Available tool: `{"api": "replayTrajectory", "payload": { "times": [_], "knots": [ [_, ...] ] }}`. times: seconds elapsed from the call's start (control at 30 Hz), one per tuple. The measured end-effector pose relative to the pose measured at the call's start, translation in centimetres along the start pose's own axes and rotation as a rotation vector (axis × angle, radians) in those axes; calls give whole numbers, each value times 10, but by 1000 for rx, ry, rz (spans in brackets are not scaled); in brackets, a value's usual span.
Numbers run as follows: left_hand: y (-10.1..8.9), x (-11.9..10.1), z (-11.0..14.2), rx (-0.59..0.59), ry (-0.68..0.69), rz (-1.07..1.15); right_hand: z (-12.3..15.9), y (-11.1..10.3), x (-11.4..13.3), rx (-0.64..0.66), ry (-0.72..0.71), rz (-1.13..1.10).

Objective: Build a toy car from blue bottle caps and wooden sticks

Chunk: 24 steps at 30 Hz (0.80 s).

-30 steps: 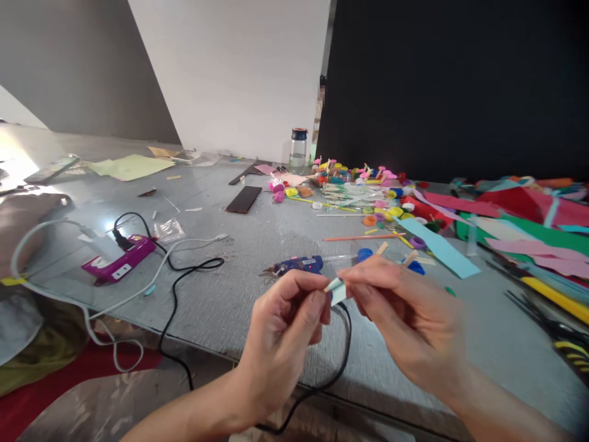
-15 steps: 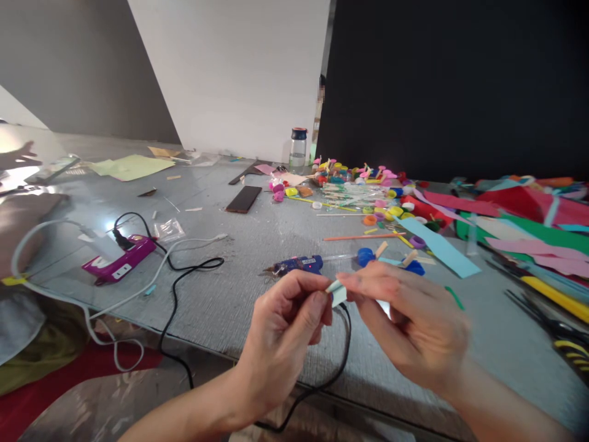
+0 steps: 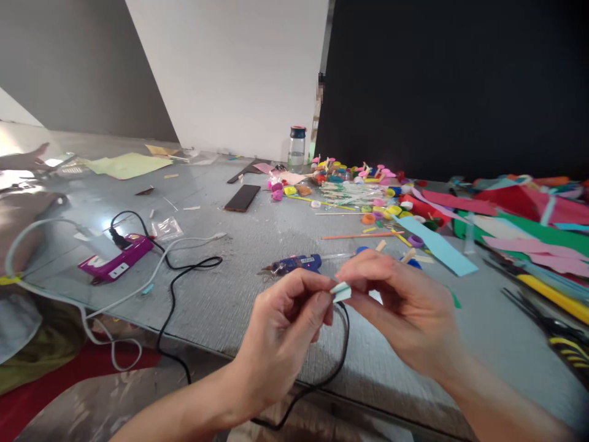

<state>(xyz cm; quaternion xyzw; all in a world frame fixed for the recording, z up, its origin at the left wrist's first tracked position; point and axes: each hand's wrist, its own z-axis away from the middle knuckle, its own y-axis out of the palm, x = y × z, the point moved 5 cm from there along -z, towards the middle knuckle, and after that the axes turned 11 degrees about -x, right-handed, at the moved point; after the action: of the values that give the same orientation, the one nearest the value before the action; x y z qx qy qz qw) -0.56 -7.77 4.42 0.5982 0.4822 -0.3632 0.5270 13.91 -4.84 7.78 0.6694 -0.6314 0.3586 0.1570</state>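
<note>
My left hand (image 3: 288, 331) pinches a small folded piece of pale blue paper (image 3: 342, 293) between thumb and forefinger. A thin light stick seems to run along its fold, mostly hidden by the fingertips. My right hand (image 3: 405, 313) is curled in from the other side, its thumb and fingertips closed at the paper's right edge. Just behind the hands lies a blue glue gun (image 3: 297, 264), its nozzle towards the left. Blue bottle caps with wooden pieces (image 3: 408, 255) are partly covered by my right hand.
Bottle caps, sticks and paper strips crowd the back right, with a light blue strip (image 3: 437, 245) nearer. Scissors (image 3: 545, 325) lie at the right edge. A purple power strip (image 3: 117, 261) with cables, a phone (image 3: 242, 198) and a bottle (image 3: 297, 149) stand left and back. Another person's arm (image 3: 23, 224) rests far left.
My right fingers have shifted and curled over the paper, and the paper has turned slightly, lying flatter. My left hand keeps its pinch. The other person's hand at far left has moved.
</note>
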Motion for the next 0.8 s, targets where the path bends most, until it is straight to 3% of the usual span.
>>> {"api": "replayTrajectory", "payload": {
  "times": [0.37, 0.6, 0.8],
  "knots": [
    [-2, -18, -4, 93, 189, -408, -7, -6, 4, 67, -24, 54],
    [0, -29, -3, 167, 415, -615, -8, -11, 10, 156, -4, 144],
    [3, -33, -1, 204, 642, -767, -8, -13, 12, 156, 37, 225]
  ]
}}
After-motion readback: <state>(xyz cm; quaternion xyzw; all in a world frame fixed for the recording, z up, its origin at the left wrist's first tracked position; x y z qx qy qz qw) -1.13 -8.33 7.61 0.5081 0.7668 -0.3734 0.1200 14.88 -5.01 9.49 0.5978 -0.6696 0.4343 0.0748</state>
